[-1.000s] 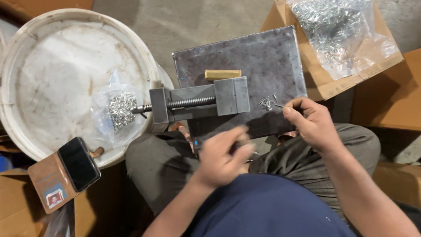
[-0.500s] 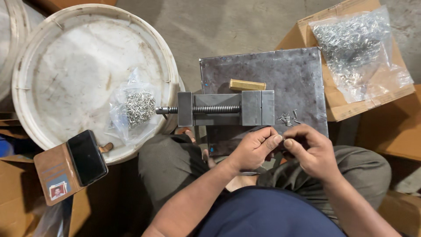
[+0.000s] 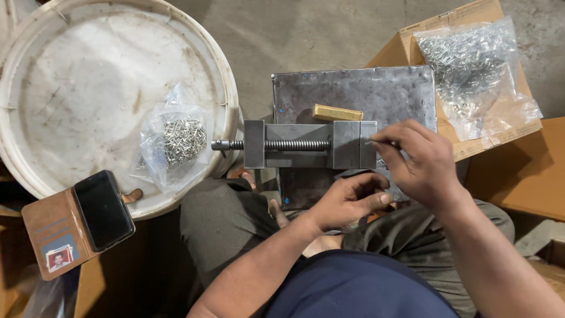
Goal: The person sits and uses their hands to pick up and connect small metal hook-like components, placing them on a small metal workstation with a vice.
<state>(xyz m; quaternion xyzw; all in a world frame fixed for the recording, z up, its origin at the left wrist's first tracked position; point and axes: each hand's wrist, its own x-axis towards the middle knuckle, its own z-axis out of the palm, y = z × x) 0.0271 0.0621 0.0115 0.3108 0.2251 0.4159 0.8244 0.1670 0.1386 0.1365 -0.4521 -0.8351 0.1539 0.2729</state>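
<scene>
Pin brought to vise jaw.
Right hand (image 3: 421, 162), earlier beside the machine vise (image 3: 309, 144), now pinches a small pin (image 3: 376, 141) at its end; left hand (image 3: 347, 200) curled, empty, just below.

white drum lid (image 3: 70, 76), phone (image 3: 103, 209), cardboard box (image 3: 471, 12)

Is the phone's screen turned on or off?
Off. The phone lies face up in its open brown wallet case, on the rim of the white tub, and its screen is plain black.
</scene>
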